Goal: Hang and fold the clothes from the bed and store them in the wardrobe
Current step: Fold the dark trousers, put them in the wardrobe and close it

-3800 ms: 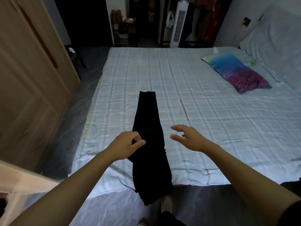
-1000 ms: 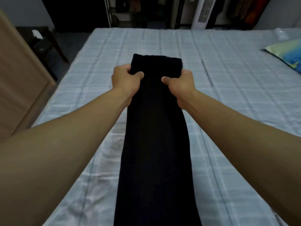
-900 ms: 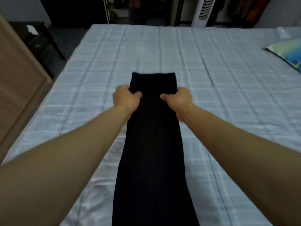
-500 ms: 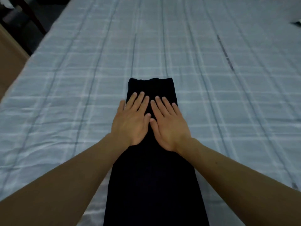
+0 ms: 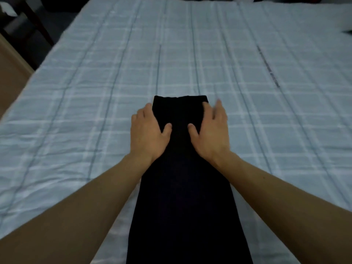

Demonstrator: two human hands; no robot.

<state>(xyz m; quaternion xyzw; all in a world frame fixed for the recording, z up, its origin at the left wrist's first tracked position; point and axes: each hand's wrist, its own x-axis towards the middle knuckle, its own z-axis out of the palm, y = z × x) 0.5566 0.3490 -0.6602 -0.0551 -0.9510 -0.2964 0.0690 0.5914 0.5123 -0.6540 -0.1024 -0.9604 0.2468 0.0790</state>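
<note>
While both forearms reach forward over the bed (image 5: 95, 77), the scene from left to right begins with the dark legs of a piece of furniture (image 5: 41, 25) standing on the floor, far out beyond the left hand's fingers and well apart from them. Nearer, at the left border, a strip of tan wood (image 5: 11, 69) shows beside the mattress edge. The pale checked sheet spreads under and around everything else.

The left hand (image 5: 147, 133) lies at the left edge of the black garment (image 5: 181, 197), a long dark strip of cloth stretched flat on the sheet and running from the bottom border up to a straight end just past the fingertips. Its fingers (image 5: 146, 113) are straight and relaxed, resting half on the sheet and half along the cloth's edge, with the thumb spread inward onto the black fabric; they curl round nothing. Between the two thumbs the cloth shows bare.

The right hand (image 5: 212, 130) mirrors this on the garment's right edge. Its fingers (image 5: 219, 109) are likewise extended, pointing away from the person, the inner ones on the cloth near its far right corner and the outer ones over the sheet just beside it; the thumb presses on the fabric. Farther right of those fingers, well apart, a thin dark line (image 5: 268, 67) runs along the sheet.
</note>
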